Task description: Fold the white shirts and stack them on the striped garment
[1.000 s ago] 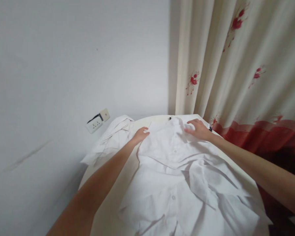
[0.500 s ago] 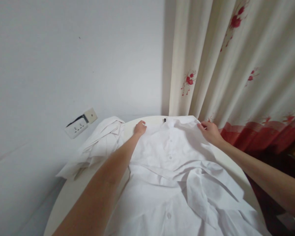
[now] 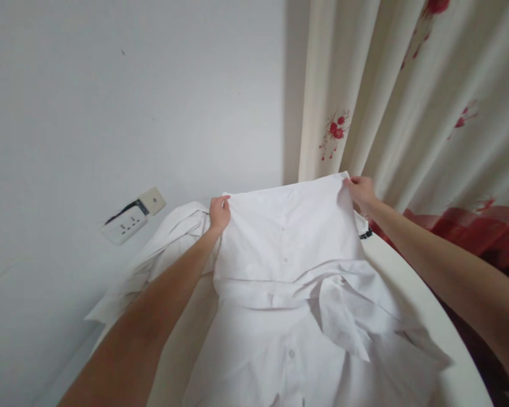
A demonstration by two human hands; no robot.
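Observation:
A white button-front dress lies along the round table, with a fabric belt tied in a knot at its waist. My left hand pinches the left corner of its straight top edge. At the right corner, the fingers of my right hand are closed on the same edge. Between both hands the top is stretched nearly flat and its far edge is lifted, higher at the right. A small black-and-white tag shows beside the dress, below my right hand. The bottom of the dress runs out of view.
Another crumpled white cloth rests on the table's left side, against the wall. The white tabletop has a curved right edge. A wall socket is at the left, and a floral curtain hangs behind on the right.
My left hand has moved left and my right hand slightly up, so the dress's top edge is raised and pulled smoother. The tag now shows at the right instead of at the top middle.

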